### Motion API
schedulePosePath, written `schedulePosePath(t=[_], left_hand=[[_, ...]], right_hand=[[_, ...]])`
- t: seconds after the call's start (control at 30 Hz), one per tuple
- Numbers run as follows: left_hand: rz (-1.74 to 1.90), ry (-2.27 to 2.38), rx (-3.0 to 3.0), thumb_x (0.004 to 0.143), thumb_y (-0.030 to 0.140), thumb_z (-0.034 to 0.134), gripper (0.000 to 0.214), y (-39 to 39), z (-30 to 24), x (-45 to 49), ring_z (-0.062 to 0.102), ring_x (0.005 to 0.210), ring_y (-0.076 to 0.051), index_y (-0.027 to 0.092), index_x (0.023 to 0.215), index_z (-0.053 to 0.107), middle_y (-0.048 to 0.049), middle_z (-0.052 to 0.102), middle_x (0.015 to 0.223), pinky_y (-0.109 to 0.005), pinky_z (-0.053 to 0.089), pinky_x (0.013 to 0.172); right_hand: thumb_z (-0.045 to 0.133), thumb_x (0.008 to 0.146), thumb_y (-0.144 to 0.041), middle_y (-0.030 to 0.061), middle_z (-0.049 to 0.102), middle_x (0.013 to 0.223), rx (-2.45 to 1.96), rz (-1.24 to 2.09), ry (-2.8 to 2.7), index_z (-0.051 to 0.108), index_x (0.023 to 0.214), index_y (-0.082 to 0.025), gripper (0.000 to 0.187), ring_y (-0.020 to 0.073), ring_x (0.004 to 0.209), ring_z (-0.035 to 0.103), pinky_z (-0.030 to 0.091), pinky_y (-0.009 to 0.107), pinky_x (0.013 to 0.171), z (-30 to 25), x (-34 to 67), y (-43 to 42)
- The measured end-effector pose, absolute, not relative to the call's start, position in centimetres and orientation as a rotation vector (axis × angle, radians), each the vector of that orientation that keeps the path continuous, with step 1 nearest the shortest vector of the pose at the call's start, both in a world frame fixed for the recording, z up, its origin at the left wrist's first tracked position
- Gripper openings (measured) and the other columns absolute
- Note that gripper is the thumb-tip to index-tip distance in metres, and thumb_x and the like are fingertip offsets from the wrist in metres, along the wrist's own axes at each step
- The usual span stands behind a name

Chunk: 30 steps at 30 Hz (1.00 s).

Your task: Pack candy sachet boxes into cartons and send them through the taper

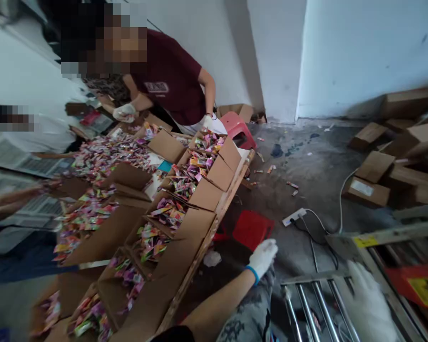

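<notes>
My left hand (263, 257), in a white glove with a blue cuff, hangs above my patterned trousers (248, 308). Its fingers are loosely curled together, and nothing shows in them. To the right, my right hand (371, 304), also white-gloved and smeared by motion, stretches over a metal roller conveyor (317, 304). Its fingers look extended; whether it touches the rollers I cannot tell. Left of my arm, open cardboard boxes (196, 228) stand along a wood-edged table (219, 213), filled with small colourful wrapped packets (151, 242).
Across the table a person in a maroon shirt (171, 71) wears white gloves; other people stand further left. A red stool (237, 130), a red plastic piece (251, 230) and a power strip (294, 217) with cables are on the floor. Cardboard boxes (369, 190) pile up at right.
</notes>
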<state>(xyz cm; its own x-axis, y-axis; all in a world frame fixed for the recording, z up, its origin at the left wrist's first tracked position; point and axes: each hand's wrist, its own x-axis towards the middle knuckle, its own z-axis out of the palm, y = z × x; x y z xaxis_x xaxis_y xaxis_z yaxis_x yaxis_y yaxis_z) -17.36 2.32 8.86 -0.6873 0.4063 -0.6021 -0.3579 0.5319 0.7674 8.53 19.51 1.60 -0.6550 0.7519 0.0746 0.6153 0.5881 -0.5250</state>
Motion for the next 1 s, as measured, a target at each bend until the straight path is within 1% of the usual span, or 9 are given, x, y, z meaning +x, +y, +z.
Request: schedulePosePath(t=[0.07, 0.13, 0.23, 0.37, 0.5, 0.57, 0.7, 0.87, 1.0], left_hand=[[1.414, 1.980, -0.100, 0.080, 0.056, 0.070, 0.064, 1.1, 8.9, -21.9, 0.071, 0.091, -0.022, 0.014, 0.128, 0.064, -0.0137, 0.072, 0.111, -0.038, 0.058, 0.087], [1.592, 1.966, -0.188, 0.081, 0.060, 0.069, 0.068, 0.7, 9.0, -26.2, 0.070, 0.096, -0.019, 0.015, 0.132, 0.061, -0.0143, 0.068, 0.120, -0.034, 0.058, 0.090], [1.793, 1.910, -0.270, 0.081, 0.062, 0.069, 0.071, 1.2, 9.3, -31.9, 0.070, 0.098, -0.019, 0.014, 0.132, 0.059, -0.0158, 0.067, 0.124, -0.034, 0.058, 0.090], [1.991, 1.705, -0.349, 0.078, 0.049, 0.075, 0.065, 3.4, 9.2, -37.4, 0.070, 0.097, -0.022, 0.013, 0.130, 0.060, -0.0158, 0.068, 0.118, -0.036, 0.058, 0.089], [1.919, 1.523, -0.378, 0.084, 0.043, 0.069, 0.056, 5.7, 8.4, -40.3, 0.069, 0.091, -0.018, 0.016, 0.132, 0.057, -0.0140, 0.066, 0.121, -0.034, 0.058, 0.087], [1.855, 1.434, -0.399, 0.088, 0.044, 0.065, 0.053, 6.6, 7.7, -41.0, 0.068, 0.089, -0.017, 0.017, 0.133, 0.056, -0.0151, 0.064, 0.126, -0.034, 0.058, 0.086], [1.803, 1.261, -0.451, 0.093, 0.046, 0.058, 0.050, 8.5, 6.4, -42.1, 0.068, 0.086, -0.016, 0.015, 0.132, 0.053, -0.0176, 0.060, 0.132, -0.036, 0.058, 0.087], [1.798, 1.083, -0.369, 0.095, 0.056, 0.048, 0.054, 12.9, 6.2, -43.5, 0.069, 0.103, -0.024, 0.015, 0.130, 0.055, -0.0200, 0.059, 0.133, -0.042, 0.057, 0.093], [1.804, 1.074, -0.211, 0.096, 0.053, 0.053, 0.049, 17.0, 6.8, -44.6, 0.063, 0.117, -0.028, 0.018, 0.130, 0.058, -0.0172, 0.058, 0.136, -0.048, 0.054, 0.098]], right_hand=[[0.040, 0.093, -0.050, 0.0203, 0.058, 0.134, -0.963, 0.777, -2.566, 0.048, 0.145, -0.018, 0.062, 0.0380, 0.126, 0.055, 0.049, 0.055, 0.104, 5.4, -1.2, 20.1], [0.040, 0.097, -0.045, 0.0172, 0.065, 0.124, -0.727, 0.794, -2.622, 0.058, 0.135, -0.020, 0.050, 0.0330, 0.116, 0.061, 0.051, 0.048, 0.102, 10.1, -11.4, 20.9], [0.055, 0.096, -0.044, 0.0167, 0.065, 0.122, -0.376, 0.630, -2.737, 0.062, 0.131, -0.020, 0.043, 0.0322, 0.113, 0.061, 0.051, 0.050, 0.100, 17.1, -25.6, 22.1], [0.062, 0.097, -0.043, 0.0109, 0.058, 0.132, -0.175, 0.539, -2.748, 0.057, 0.132, -0.018, 0.044, 0.0251, 0.115, 0.060, 0.052, 0.049, 0.098, 23.2, -40.9, 23.0], [0.044, 0.105, -0.028, 0.0105, 0.060, 0.128, -0.029, 0.455, -2.788, 0.060, 0.126, -0.010, 0.032, 0.0252, 0.122, 0.056, 0.048, 0.046, 0.100, 25.9, -51.3, 23.7], [0.040, 0.104, -0.020, 0.0107, 0.064, 0.118, 0.066, 0.318, -2.877, 0.064, 0.117, -0.006, 0.031, 0.0263, 0.123, 0.055, 0.046, 0.046, 0.099, 26.7, -54.5, 24.3], [0.035, 0.101, -0.021, 0.0093, 0.068, 0.097, 0.338, -0.199, -3.123, 0.072, 0.098, -0.004, 0.041, 0.0248, 0.110, 0.064, 0.048, 0.041, 0.089, 28.7, -57.5, 25.5], [0.063, 0.085, -0.024, 0.0114, 0.072, 0.099, 0.536, -0.383, -2.970, 0.074, 0.092, -0.009, 0.020, 0.0229, 0.093, 0.067, 0.047, 0.030, 0.078, 33.4, -57.5, 26.4], [0.071, 0.081, -0.029, 0.0049, 0.072, 0.087, 0.547, -0.353, -2.980, 0.074, 0.083, -0.017, 0.013, 0.0186, 0.081, 0.060, 0.045, 0.030, 0.075, 35.9, -52.4, 27.8]])
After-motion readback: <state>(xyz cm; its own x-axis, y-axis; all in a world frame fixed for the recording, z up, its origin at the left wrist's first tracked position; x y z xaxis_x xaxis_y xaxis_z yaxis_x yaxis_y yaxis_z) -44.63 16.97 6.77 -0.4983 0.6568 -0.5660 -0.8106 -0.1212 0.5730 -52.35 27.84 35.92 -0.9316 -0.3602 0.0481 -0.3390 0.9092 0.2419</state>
